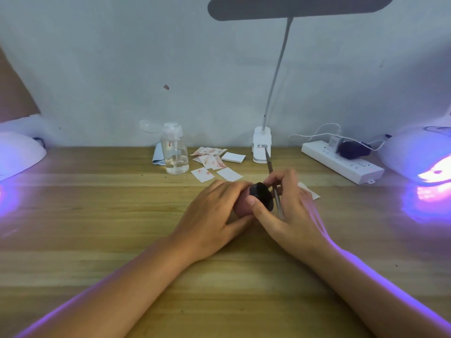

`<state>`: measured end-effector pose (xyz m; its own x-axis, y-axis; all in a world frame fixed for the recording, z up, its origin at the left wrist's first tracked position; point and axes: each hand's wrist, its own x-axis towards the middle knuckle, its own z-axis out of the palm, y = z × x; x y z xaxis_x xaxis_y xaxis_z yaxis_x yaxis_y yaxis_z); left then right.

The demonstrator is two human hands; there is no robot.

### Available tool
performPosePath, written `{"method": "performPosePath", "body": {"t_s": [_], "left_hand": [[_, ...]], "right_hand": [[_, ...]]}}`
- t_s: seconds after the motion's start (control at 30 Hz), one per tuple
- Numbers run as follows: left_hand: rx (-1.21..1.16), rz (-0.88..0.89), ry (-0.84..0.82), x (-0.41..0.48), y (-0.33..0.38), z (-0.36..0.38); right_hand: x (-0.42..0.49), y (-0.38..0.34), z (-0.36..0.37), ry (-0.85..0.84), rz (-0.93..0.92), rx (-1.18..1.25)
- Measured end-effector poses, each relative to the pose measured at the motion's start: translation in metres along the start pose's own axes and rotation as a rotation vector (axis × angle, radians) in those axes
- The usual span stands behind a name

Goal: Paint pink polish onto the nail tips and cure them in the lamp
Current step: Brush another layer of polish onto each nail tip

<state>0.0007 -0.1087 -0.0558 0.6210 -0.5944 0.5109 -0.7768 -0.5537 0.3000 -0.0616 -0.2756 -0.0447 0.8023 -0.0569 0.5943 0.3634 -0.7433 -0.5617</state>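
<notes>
Mid-worktop (97,228), the left hand (214,211) gripped the pink polish bottle (238,211), its long axis pointing toward two o'clock. There the right hand (292,206) pinched its black cap (262,196) in its fingers (277,178), tweezers (269,164) tucked alongside.

The polish bottle (238,212) is mostly swallowed by the left hand (214,215) wrapped round it, just a sliver of pink plus the black cap (262,196) the right hand (291,207) pinches, and the tweezers (269,164) vanish partway behind those fingers. Left curing lamp (17,152) and right curing lamp (415,154) both get chopped by the frame edges, desk lamp head (300,7) too, and the clip base label (261,145) is too tiny to read
</notes>
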Motion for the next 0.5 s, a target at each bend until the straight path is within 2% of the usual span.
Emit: {"method": "performPosePath", "body": {"t_s": [0.1, 0.2, 0.27, 0.33, 0.4, 0.5], "left_hand": [[-0.008, -0.007, -0.028, 0.0, 0.001, -0.001], [-0.034, -0.004, -0.025, 0.0, 0.001, -0.002], [-0.07, -0.021, -0.021, 0.0, 0.0, -0.003], [-0.132, -0.047, 0.018, 0.001, -0.002, -0.003], [-0.181, -0.072, 0.092, 0.002, -0.003, -0.002], [-0.161, -0.07, 0.156, 0.0, -0.002, -0.002]], "right_hand": [[0.0, 0.001, -0.005, -0.061, 0.09, 0.169], [0.0, 0.0, -0.007, -0.077, 0.06, 0.248], [0.002, -0.001, -0.01, -0.042, 0.034, 0.332], [0.008, 0.003, -0.018, 0.062, 0.029, 0.406], [0.014, 0.014, -0.029, 0.159, 0.038, 0.403], [0.016, 0.036, -0.04, 0.192, 0.158, 0.261]]}}
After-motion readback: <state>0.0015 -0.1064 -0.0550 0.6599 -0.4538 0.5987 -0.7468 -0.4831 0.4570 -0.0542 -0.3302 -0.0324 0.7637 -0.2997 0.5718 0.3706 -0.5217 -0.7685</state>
